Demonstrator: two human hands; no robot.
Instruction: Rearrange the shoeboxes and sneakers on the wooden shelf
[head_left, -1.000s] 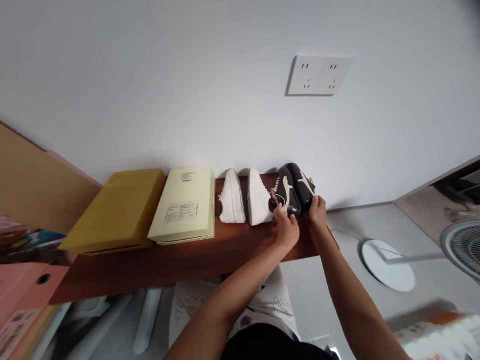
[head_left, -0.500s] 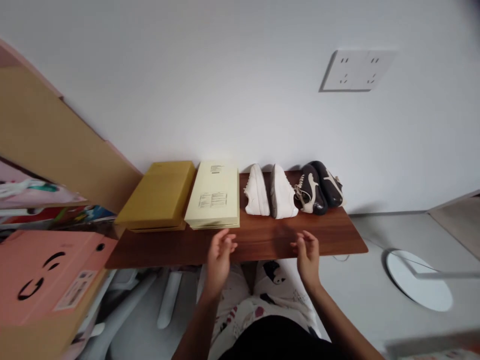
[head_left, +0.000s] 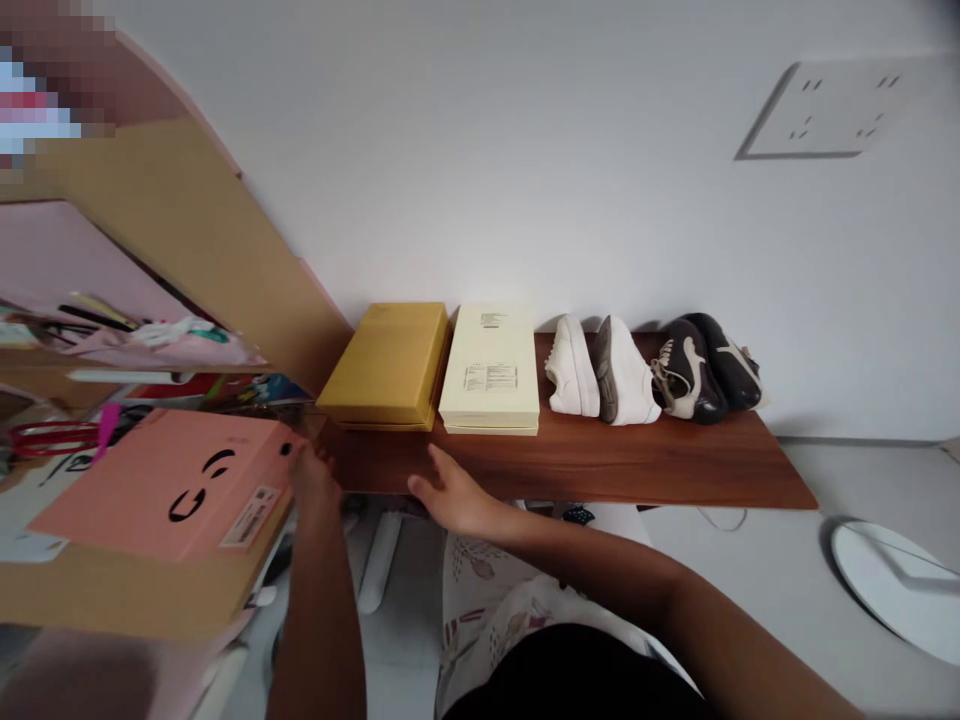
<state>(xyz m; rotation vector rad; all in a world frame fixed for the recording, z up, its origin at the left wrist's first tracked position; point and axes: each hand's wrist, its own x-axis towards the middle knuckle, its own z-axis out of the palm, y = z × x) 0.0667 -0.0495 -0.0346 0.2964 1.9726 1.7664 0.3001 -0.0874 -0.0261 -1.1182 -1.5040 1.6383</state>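
My left hand [head_left: 313, 478] is at the right end of the pink box [head_left: 180, 480], near its round hole; its fingers are partly hidden, so I cannot tell whether it grips the box. My right hand [head_left: 454, 492] holds nothing, its thumb and fingers apart, over the front edge of the brown wooden board [head_left: 637, 460]. On the board, from left to right, lie a yellow box [head_left: 394, 360], a cream box [head_left: 491, 370], a pair of white shoes [head_left: 626, 375] and a pair of dark shoes [head_left: 691, 370].
The pink box rests on a light wooden desk [head_left: 135, 600] at the left, with a shelf of pens and small items behind. A wall socket panel [head_left: 832, 110] is at the upper right. A round white base [head_left: 892, 580] stands on the floor at the right.
Both hands have moved left, the left one to the pink box and the right one to below the yellow and cream boxes. The view has turned left.
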